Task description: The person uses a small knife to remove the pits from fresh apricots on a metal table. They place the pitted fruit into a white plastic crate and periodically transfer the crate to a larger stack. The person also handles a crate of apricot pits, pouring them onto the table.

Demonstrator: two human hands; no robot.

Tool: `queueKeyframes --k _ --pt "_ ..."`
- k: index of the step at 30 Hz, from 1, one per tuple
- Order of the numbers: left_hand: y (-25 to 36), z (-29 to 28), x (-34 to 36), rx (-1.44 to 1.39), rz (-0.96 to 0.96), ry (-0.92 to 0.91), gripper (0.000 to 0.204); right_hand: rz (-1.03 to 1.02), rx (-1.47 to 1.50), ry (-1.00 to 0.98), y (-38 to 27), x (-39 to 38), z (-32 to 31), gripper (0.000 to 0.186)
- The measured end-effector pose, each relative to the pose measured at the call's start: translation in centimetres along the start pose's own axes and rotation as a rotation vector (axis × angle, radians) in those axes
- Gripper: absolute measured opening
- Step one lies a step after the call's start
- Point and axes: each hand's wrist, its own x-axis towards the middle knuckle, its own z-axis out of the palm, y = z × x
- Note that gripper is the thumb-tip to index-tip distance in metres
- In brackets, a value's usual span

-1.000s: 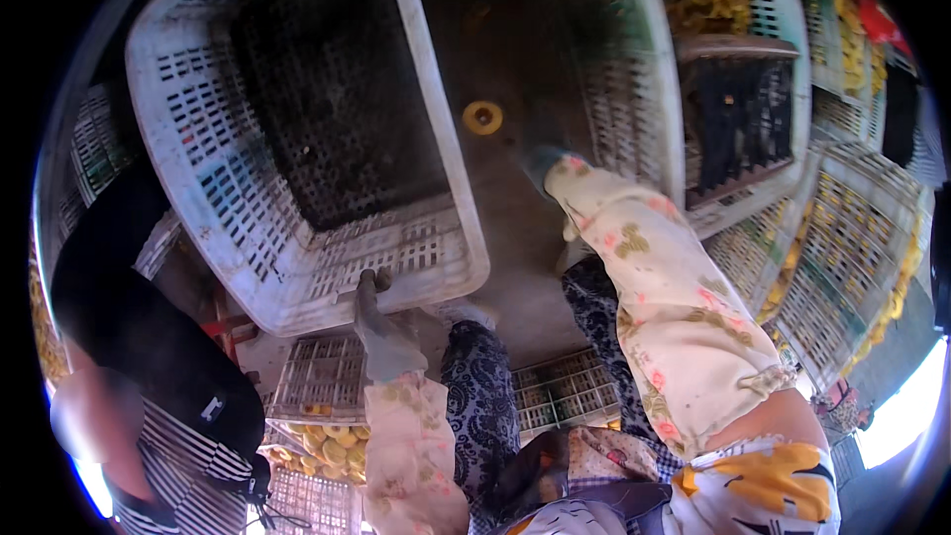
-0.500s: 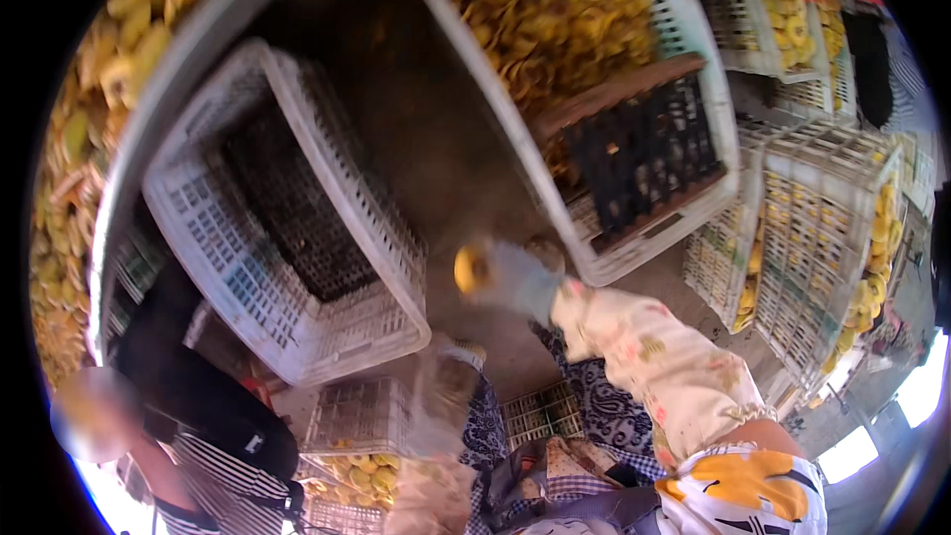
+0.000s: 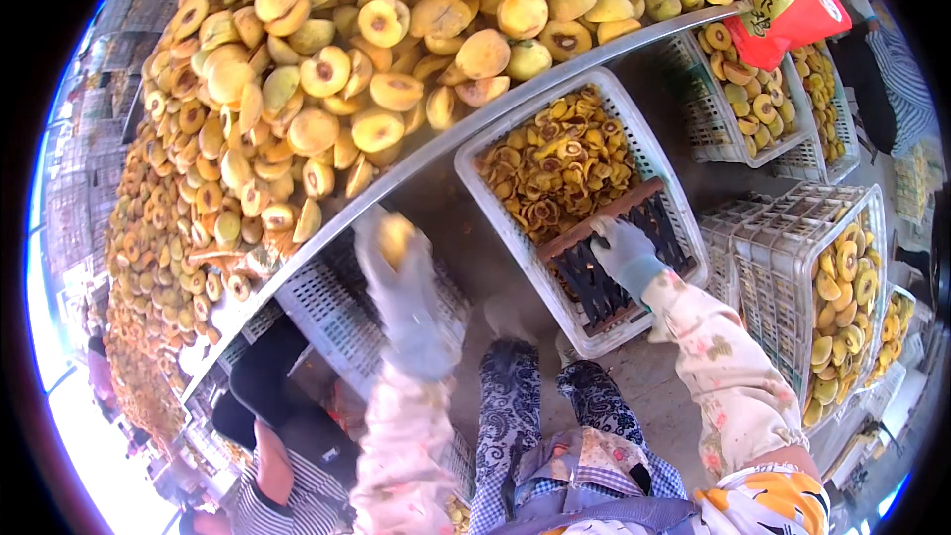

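My left hand (image 3: 401,277), in a pale glove and blurred by motion, is raised near the metal rim of the fruit heap. It holds a yellow peach half (image 3: 395,241). My gloved right hand (image 3: 624,250) rests with curled fingers on a dark slatted rack (image 3: 654,233) edged with wooden bars. Whatever those fingers grip is hidden. The rack lies across the near part of a white plastic crate (image 3: 584,342), whose far part is filled with brownish-yellow fruit pieces (image 3: 560,159).
A large heap of halved peaches (image 3: 317,129) lies behind a curved metal rim (image 3: 475,111). Another white crate (image 3: 342,322) stands at the left, beside a person in striped clothing (image 3: 297,485). Stacked crates of fruit (image 3: 773,248) and a red bag (image 3: 783,0) are at the right.
The view has swung toward the heap. My right hand has moved from the gap between the crates onto the rack; its yellow fruit no longer shows. My left hand has risen beside the rim.
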Motion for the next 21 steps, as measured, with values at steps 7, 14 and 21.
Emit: queueKeyframes --k 7,14,21 --pt "-2.5 4.7 14.3 0.877 0.63 -0.028 0.073 -0.275 -0.334 0.298 -1.7 13.6 1.0 0.035" --pt "-2.9 6.0 17.3 0.79 0.8 0.002 0.068 -0.152 -0.617 0.253 -1.8 25.9 4.1 0.027" --pt "-3.5 4.2 13.7 0.704 0.834 0.099 0.055 -0.224 -0.59 0.125 -3.0 18.9 -3.1 0.034"
